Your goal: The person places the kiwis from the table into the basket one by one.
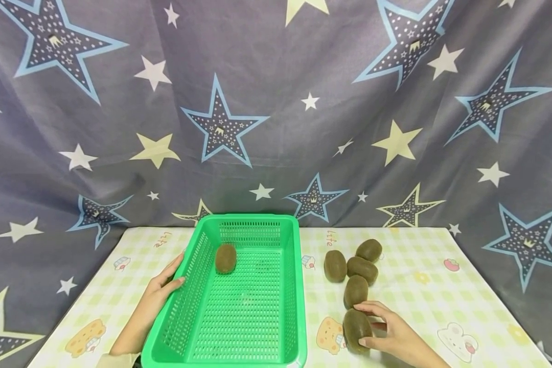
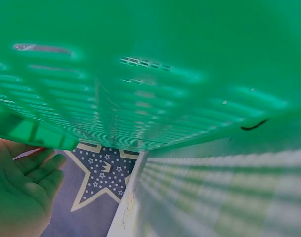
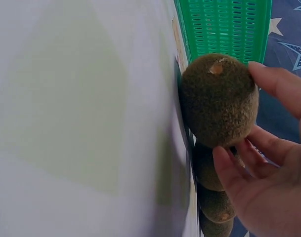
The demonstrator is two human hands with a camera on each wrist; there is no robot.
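A green plastic basket (image 1: 239, 306) stands on the table, with one brown kiwi (image 1: 226, 258) lying inside near its far left. My left hand (image 1: 158, 289) holds the basket's left rim, thumb over the edge; in the left wrist view, fingers (image 2: 44, 170) reach beneath the rim. Right of the basket, my right hand (image 1: 386, 327) pinches the nearest kiwi (image 1: 357, 330) between thumb and fingers. The right wrist view shows this fuzzy kiwi (image 3: 219, 101) close up, stem end toward the camera. Whether it touches the tablecloth is unclear.
Several more kiwis lie beyond the pinched one, among them one kiwi (image 1: 356, 292) right behind it and another kiwi (image 1: 369, 250) farthest back. A checked tablecloth (image 1: 423, 306) covers the table. Behind it hangs a grey curtain (image 1: 276, 128) with stars.
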